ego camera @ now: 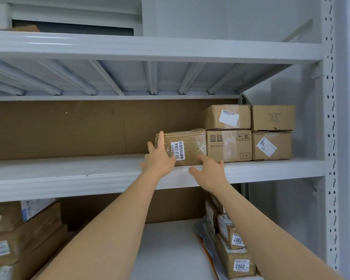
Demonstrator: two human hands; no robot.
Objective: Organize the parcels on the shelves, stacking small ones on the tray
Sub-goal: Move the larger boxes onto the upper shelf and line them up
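Observation:
A taped brown parcel (188,146) with a white label reading 55-3-3304 stands on the middle shelf (69,170), pushed against a row of cardboard boxes. My left hand (160,156) lies flat against its left front face, fingers straight and reaching to its top corner. My right hand (208,170) hovers at the shelf's front edge just below the parcel's right lower corner, fingers spread and holding nothing. On the lower shelf, small labelled parcels (232,249) are piled at the right on an orange-edged tray (208,253).
Four stacked boxes (249,134) fill the middle shelf's right end beside the white upright post (330,138). Larger cartons (18,239) sit at the lower left. A brown backboard (69,128) closes the rear.

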